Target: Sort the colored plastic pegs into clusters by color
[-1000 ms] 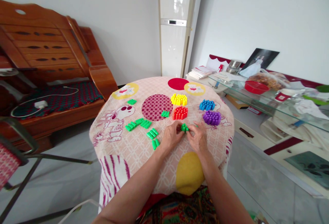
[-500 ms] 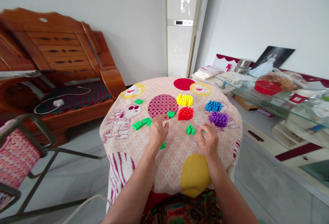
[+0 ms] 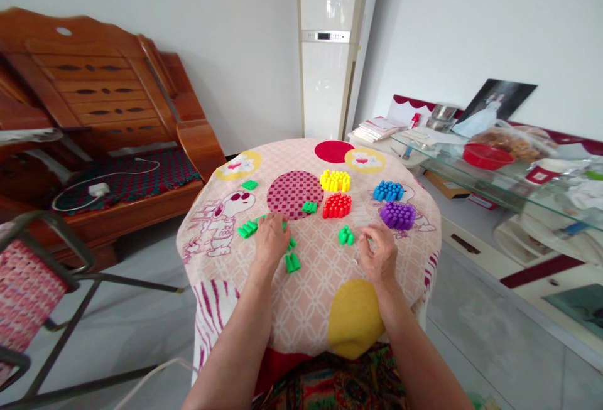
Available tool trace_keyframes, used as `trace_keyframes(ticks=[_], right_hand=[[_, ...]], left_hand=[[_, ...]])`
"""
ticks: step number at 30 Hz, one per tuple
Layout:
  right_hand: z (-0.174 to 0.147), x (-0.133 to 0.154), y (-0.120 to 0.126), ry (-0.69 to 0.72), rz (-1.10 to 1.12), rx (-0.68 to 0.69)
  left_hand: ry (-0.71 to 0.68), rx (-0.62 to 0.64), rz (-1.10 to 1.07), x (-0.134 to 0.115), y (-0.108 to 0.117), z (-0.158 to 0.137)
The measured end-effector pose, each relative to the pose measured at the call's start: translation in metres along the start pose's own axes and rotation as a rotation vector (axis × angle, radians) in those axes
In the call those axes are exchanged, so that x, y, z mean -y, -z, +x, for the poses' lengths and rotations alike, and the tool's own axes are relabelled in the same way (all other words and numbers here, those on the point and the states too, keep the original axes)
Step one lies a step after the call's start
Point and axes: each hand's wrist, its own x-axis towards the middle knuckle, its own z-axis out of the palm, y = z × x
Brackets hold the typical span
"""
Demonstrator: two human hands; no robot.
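Note:
My left hand [image 3: 272, 240] reaches down over the green pieces on the left of the table, its fingers bent and close together. Its fingertips hide whatever they touch. Beside it lie short green plastic pegs [image 3: 247, 229], and a pair of green pegs [image 3: 293, 263] is nearer me. On the right, my right hand [image 3: 379, 252] hovers with thumb and fingers curled into a pinch; what it holds, if anything, does not show. Just left of that hand stands a small cluster of upright green pegs [image 3: 346, 235].
Upright clusters of yellow pegs [image 3: 335, 181], red pegs [image 3: 336, 206], blue pegs [image 3: 388, 191] and purple pegs [image 3: 397, 215] stand farther back. More green pegs lie at the back left [image 3: 249, 184] and centre [image 3: 309, 207]. A patterned cloth [image 3: 311, 303] covers the round table.
My left hand has moved left and down onto the green pieces, uncovering the pair of green pegs nearer me. My right hand stays almost where it was; the green bit seen by its fingers no longer shows.

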Motion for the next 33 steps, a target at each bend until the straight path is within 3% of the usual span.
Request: trace_keyframes(ticks=[9,13,18,22,29,33], right_hand=[[0.000,0.002,0.002,-0.009,0.007,-0.010],[0.001,0.001,0.002,-0.026,-0.012,-0.027],[0.003,0.008,0.002,0.018,0.007,-0.013],[0.003,0.022,0.003,0.054,0.035,0.048],[0.005,0.037,0.001,0.135,0.113,0.109],[0.006,0.031,0.002,0.084,0.088,0.033]], left_hand=[[0.196,-0.017,0.015,0.006,0.001,0.003],[0.189,-0.024,0.003,0.006,0.005,0.003],[0.010,-0.090,-0.365,-0.022,0.015,-0.001],[-0.198,-0.038,-0.609,-0.057,0.013,-0.013],[-0.496,0.070,-0.585,-0.086,-0.001,-0.033],[-0.507,0.031,-0.589,-0.082,-0.002,-0.031]])
